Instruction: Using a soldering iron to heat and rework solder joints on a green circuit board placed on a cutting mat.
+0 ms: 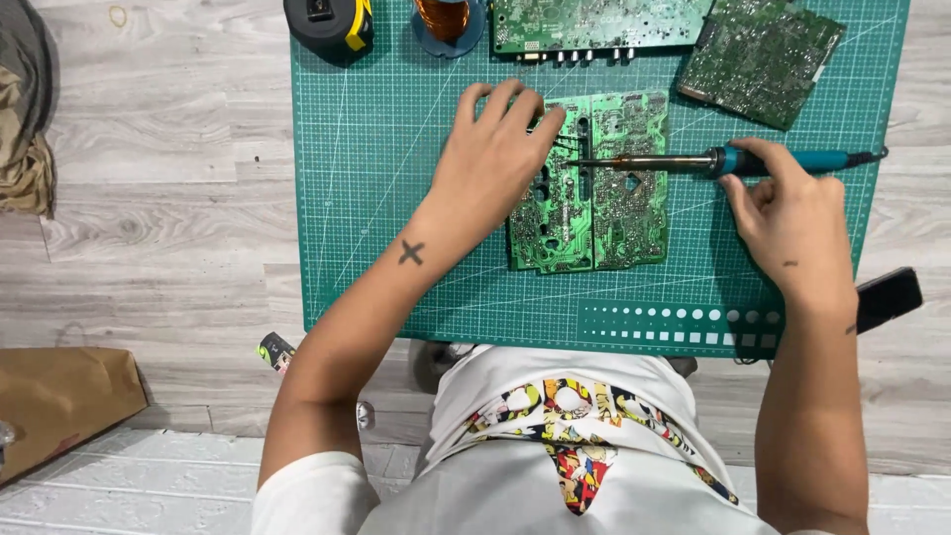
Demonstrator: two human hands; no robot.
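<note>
- White cloth of the person's shirt (555, 466), with a bright cartoon print across the chest, fills the near edge of the view.
- Pale grey wood-grain planks make up the tabletop (168, 198); a brown paper bag (59, 396) lies at its near left corner and a dark, flat phone-like slab (889, 295) pokes out from under the right forearm.
- Green rubbery cutting mat (376, 198), ruled with a fine white grid, covers the middle of the tabletop.
- Green circuit board (619, 213), flat and roughly rectangular with slots cut through it and dense solder tracks, lies near the centre of the mat.
- Left hand (492, 159) rests palm down on the board's left part, fingers spread and lightly curled, pinning the board and a thin strand of wire at the fingertips; it grips nothing else.
- Right hand (792, 213) is closed around the teal handle of a soldering iron (713, 160), which lies almost level, its metal shaft reaching left so the tip meets the board just beside the left fingertips.
- Farther off, two more green circuit boards (758, 54) sit at the mat's far edge, one long (594, 25), one tilted.
- Beside them stand a copper wire spool (444, 18) and a black and yellow tape measure (332, 25).
</note>
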